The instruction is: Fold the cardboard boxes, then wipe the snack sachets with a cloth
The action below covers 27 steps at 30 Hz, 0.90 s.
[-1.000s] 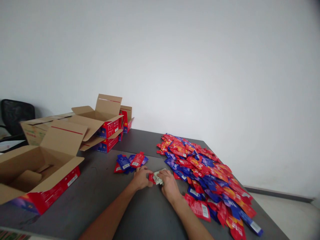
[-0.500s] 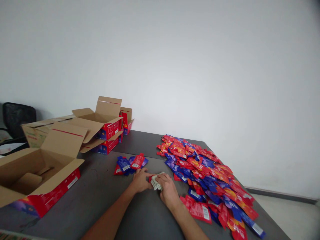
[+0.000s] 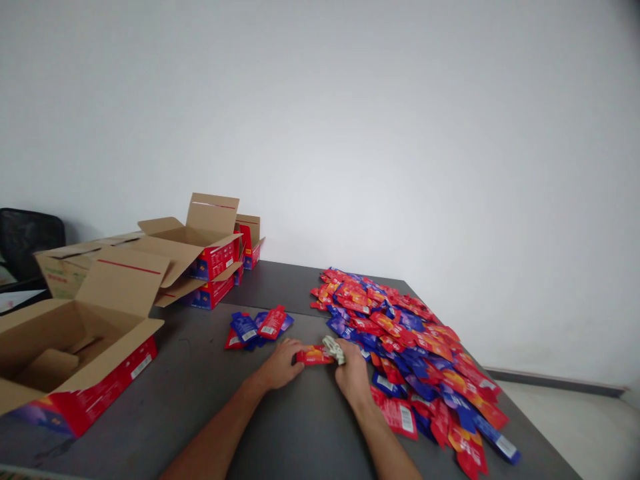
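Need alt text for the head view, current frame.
A person's left hand grips one end of a red packet over a dark table; the right hand holds a crumpled pale cloth at the other end. Beyond the left hand lies a small packet cluster; a large pile spreads right, open boxes stand left.

2 hands (image 3: 284, 365), 1 cloth (image 3: 332, 349), 2 pkt piles (image 3: 395, 327), 5+ boxes (image 3: 110, 383)
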Tool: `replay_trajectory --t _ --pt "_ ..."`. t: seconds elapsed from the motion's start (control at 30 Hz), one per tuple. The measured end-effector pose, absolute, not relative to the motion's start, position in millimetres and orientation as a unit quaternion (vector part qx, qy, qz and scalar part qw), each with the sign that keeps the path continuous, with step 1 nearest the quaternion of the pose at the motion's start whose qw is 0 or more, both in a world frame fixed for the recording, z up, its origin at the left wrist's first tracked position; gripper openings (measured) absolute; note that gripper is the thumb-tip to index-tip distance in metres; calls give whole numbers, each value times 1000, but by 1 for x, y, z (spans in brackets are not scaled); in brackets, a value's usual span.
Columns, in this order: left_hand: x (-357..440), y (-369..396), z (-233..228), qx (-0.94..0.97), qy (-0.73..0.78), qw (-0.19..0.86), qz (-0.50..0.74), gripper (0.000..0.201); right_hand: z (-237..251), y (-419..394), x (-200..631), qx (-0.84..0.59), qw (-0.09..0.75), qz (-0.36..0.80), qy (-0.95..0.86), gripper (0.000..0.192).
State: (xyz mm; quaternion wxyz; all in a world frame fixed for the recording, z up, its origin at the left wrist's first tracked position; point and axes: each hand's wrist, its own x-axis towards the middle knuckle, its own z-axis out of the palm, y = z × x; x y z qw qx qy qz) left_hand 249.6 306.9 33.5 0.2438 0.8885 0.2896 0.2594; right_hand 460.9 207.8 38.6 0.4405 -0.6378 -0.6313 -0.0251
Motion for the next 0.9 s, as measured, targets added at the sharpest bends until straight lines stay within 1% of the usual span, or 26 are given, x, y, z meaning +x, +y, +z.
replay_trajectory --t 0.07,0.13,0.2,0.27,0.33,0.47,0.5,0.53,0.63,0.7,0.8,0.9 --pt "252 307 37 873 287 270 287 31 39 209 468 -650 478 -37 -590 53" --pt "255 308 37 846 310 299 313 38 40 209 474 -655 506 -50 -559 47" --pt "258 312 33 817 340 322 336 42 41 209 474 -648 522 -56 -552 44" --pt "260 315 27 802 358 333 344 39 42 208 470 -630 525 -51 -570 43" --pt "260 318 22 807 368 323 329 36 42 208 463 -609 522 -40 -596 44" --pt "253 322 21 830 374 256 326 26 41 210 454 -571 514 -29 -639 50" --pt "250 323 22 837 365 249 323 30 40 210 452 -563 510 -30 -650 52" --pt "246 324 22 849 352 248 307 37 39 210 451 -555 505 -33 -660 55" --pt "237 327 23 882 329 268 204 58 39 208 442 -533 478 -35 -697 62" --pt "233 328 24 888 333 274 158 63 42 205 431 -508 443 -17 -738 64" --pt "232 328 27 892 333 276 133 63 47 201 412 -463 382 27 -800 62" --pt "232 328 29 890 339 280 119 69 49 201 408 -487 351 30 -799 60"
